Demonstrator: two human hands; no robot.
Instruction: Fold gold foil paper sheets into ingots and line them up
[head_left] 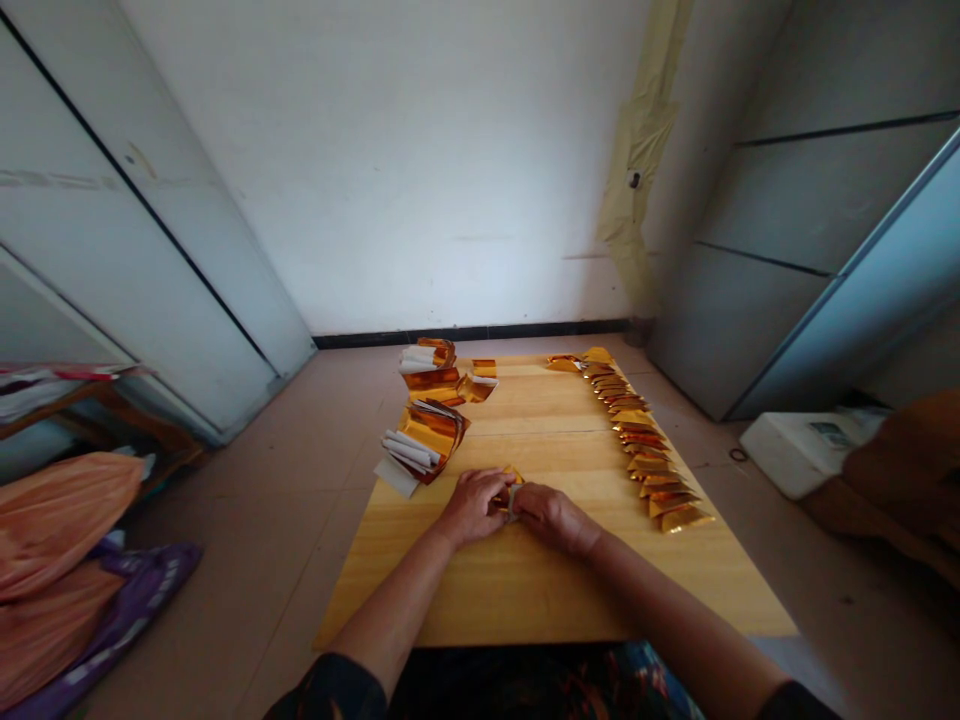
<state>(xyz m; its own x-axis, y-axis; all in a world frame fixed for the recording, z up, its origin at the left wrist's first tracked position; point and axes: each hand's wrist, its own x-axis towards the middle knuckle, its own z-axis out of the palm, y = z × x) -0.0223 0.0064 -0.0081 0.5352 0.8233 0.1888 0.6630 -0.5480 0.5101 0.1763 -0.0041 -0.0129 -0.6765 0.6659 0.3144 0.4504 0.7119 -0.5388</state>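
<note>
Near the middle of the wooden table (pixel 480 600), my left hand (pixel 476 505) and my right hand (pixel 555 513) meet around one small sheet of gold foil paper (pixel 513 499). Its pale backing shows between the fingers, and a gold edge sticks out behind them. Both hands are closed on it, though the fingers partly cover its shape. Just beyond my left hand lies a thick, curved stack of gold paper sheets (pixel 431 435) with grey-white backs. To my right, folded gold paper pieces (pixel 645 450) stand overlapped in a long row.
Farther back on the left are more gold sheets (pixel 431 380). The table's far end faces a white wall (pixel 465 200). Orange and purple bags (pixel 82 570) lie on the left; a white box (pixel 795 450) stands on the floor at right, beside a grey cabinet (pixel 750 250).
</note>
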